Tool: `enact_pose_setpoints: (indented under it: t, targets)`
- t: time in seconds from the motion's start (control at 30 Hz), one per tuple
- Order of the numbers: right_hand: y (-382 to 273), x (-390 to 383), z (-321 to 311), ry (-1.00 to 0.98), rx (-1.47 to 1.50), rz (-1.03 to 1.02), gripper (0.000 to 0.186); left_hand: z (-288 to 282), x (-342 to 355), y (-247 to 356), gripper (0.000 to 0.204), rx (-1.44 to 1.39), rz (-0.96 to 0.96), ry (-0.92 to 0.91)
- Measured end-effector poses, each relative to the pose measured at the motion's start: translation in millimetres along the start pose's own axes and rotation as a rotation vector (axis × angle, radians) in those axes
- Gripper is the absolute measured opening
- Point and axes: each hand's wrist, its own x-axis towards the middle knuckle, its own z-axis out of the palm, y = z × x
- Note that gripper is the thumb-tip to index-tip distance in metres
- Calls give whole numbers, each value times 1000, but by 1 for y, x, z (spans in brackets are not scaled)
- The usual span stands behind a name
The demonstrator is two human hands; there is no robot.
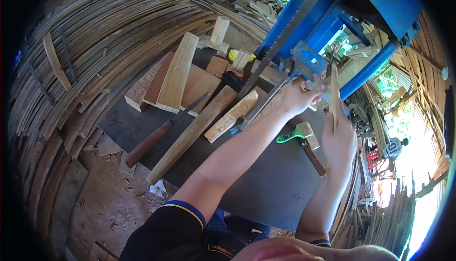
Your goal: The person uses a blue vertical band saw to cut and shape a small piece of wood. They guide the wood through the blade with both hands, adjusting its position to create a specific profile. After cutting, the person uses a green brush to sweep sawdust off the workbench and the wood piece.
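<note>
My left hand [300,98] reaches up to the metal guide bracket [308,59] on a blue bandsaw, just right of its toothed blade [280,42]. Its fingers are curled closed there, and what they hold is hidden. To its right, my right hand [339,137] is wrapped round a slim, pale wooden piece [335,94] that points upward, narrowing toward the bracket. Below the two hands, a green-handled brush [292,135] and a brown-handled tool [313,159] lie on the dark saw table [266,175].
Left on the table lie a long wooden bar [194,130], a rough wood offcut [230,116], a wooden-handled blade tool [149,144], boards [178,73] and a yellow tape measure [237,55]. Stacked timber [109,37] flanks the left. A person [393,147] is far right.
</note>
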Motion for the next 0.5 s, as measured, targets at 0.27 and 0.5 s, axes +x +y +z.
enact_pose_setpoints:
  t: [0.27,0.5]
  targets:
    - [7,43,11,29,-56,-57,60,5,-1,2,47,-71,25,-9]
    - [2,-37,-17,-74,-30,0,67,0,0,-1,57,-18,18,-13]
